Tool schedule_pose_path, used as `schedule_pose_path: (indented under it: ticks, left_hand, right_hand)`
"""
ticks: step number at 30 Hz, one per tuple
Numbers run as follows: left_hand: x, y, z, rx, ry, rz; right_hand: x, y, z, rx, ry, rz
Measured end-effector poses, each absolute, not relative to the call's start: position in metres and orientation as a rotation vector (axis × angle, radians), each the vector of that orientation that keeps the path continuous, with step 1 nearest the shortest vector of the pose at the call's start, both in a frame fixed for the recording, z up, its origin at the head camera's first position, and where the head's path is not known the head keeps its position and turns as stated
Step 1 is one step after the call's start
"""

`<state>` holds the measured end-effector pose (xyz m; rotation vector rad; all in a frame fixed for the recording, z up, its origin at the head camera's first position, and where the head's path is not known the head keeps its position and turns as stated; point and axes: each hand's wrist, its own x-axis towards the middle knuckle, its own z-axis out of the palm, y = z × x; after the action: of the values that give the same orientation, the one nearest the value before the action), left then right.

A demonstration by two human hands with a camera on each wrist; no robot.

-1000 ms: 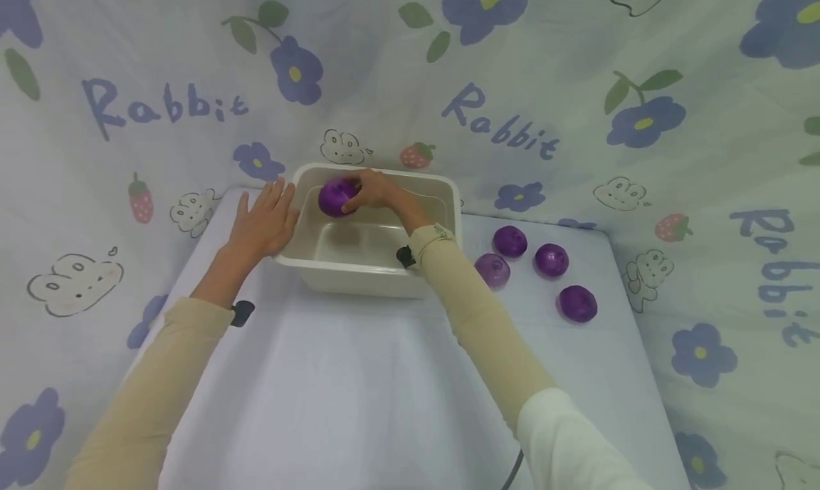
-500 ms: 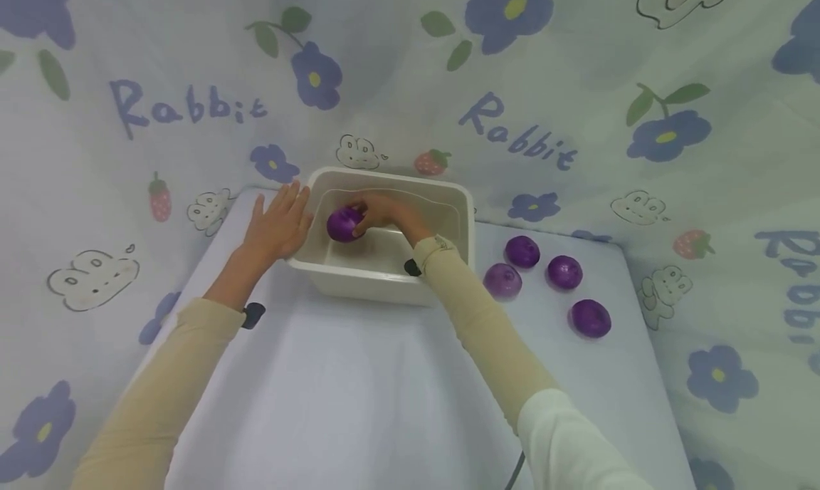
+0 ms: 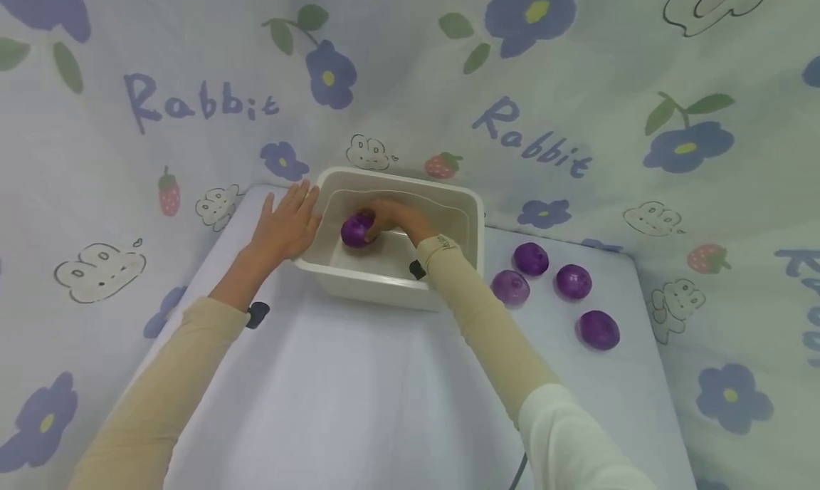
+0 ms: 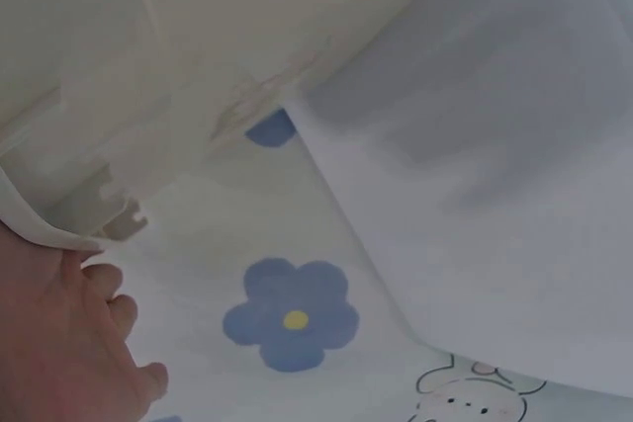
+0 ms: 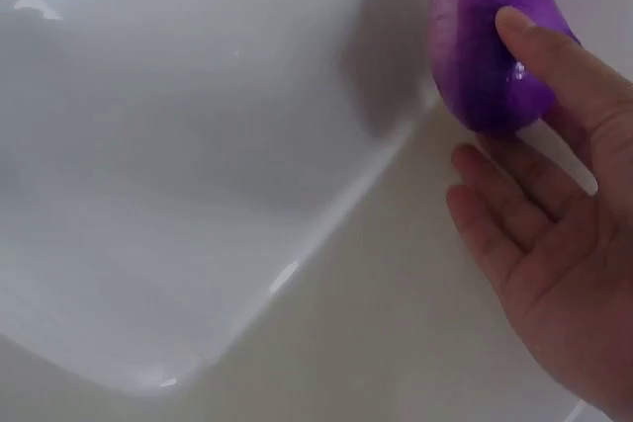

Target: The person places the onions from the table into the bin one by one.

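Inside a white plastic bin (image 3: 470, 226), my right hand (image 3: 393, 214) pinches a glossy purple onion (image 3: 356, 231) between thumb and fingers. The right wrist view shows the thumb across the onion (image 5: 475, 56), low beside the bin's inner wall, with its dark shadow or reflection on the shiny floor. My left hand (image 3: 286, 223) rests with straight, spread fingers on the bin's left rim. From the left wrist view, that hand (image 4: 69, 343) lies along the rim's edge. To the right of the bin, several more purple onions (image 3: 531, 259) lie on the table, one of them paler (image 3: 510, 288).
A white cloth covers the table (image 3: 359, 390). A patterned curtain (image 3: 397, 63) with flowers and rabbits hangs close behind the bin and along the sides. Near the right forearm, a dark cable (image 3: 519, 470) crosses the table's front.
My right hand has lowered the onion deeper into the bin, near its left side. The left hand stays at the rim. The whole head view has shifted slightly, moving everything rightward.
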<state>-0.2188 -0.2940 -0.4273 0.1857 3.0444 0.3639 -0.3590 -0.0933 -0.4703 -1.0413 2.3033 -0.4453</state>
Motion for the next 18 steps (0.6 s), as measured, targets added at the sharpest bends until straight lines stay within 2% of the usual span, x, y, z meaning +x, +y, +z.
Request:
schedule_pose_path:
  ticks: [12, 18]
  left_hand:
    - [-0.2176, -0.2932, -0.4261, 0.187, 3.050, 0.382]
    - [-0.2185, -0.2943, -0.4275, 0.188, 3.051, 0.366]
  right_hand:
    - [-0.3522, -0.1007, -0.4705, -1.211, 2.342, -0.170]
    - [-0.3538, -0.1029, -0.4728, -1.269, 2.360, -0.179]
